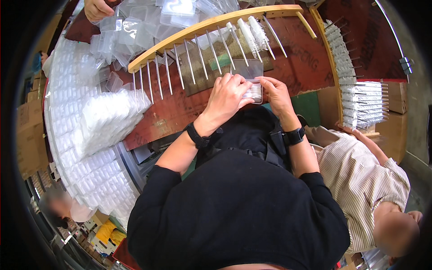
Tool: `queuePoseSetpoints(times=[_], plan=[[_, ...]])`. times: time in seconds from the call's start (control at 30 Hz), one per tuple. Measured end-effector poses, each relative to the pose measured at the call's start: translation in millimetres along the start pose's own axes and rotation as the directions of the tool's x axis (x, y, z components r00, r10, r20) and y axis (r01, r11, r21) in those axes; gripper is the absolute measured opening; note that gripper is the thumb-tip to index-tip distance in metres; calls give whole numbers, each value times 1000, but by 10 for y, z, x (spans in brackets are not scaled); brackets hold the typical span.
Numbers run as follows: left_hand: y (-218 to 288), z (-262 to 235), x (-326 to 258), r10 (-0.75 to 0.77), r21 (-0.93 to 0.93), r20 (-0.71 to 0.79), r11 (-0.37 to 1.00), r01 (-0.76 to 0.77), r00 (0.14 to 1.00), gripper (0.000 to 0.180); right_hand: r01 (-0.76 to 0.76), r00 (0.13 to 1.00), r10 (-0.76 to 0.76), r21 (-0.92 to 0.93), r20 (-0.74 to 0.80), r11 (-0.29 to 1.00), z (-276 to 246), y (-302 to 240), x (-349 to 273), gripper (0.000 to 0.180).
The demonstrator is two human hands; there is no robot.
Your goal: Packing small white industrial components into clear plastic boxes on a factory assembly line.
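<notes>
In front of my body is a small clear plastic box [257,97], its transparent lid [252,68] standing open on the far side. White pieces lie inside, too small to name. My left hand [227,95] reaches over the box's left part with fingers bent, partly hiding the contents. At the right edge, my right hand [277,96] grips the box between thumb and fingers. Just beyond stands a wooden rack [198,30] with several metal rods pointing toward me. White pieces [248,35] are threaded on a few rods at its right end.
Loose clear boxes [130,33] pile up at the far left, near another person's hand [97,9]. Stacked filled boxes [110,118] cover the left side. A second loaded rack [330,63] stands at right, by a person in a striped shirt [351,166]. The tabletop [301,58] is reddish brown.
</notes>
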State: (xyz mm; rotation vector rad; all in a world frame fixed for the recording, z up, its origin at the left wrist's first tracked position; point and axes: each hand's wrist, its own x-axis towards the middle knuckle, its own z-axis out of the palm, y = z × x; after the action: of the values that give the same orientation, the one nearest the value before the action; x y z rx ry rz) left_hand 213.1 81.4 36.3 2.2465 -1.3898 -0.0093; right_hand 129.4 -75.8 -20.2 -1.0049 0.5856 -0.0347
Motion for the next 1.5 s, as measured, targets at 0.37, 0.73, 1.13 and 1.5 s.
queuePoseSetpoints(times=[0.37,0.73,1.13,1.5], plan=[[80,74,-48,138,94,-135,988,-126,981,46,24,998,-21,74,-51,997,-78,1,88,24],[-724,676,752,-672,-959,-170,280,35,721,35,-26,996,28,20,-88,999,-381,-8,63,29],[-721,580,934,-706,-979,-191,191,-77,682,23,-36,997,39,52,-62,998,-468,-89,141,29],[-693,600,658,-619,-915,-284,404,-13,733,13,-66,997,67,26,-34,997,-344,-110,180,27]])
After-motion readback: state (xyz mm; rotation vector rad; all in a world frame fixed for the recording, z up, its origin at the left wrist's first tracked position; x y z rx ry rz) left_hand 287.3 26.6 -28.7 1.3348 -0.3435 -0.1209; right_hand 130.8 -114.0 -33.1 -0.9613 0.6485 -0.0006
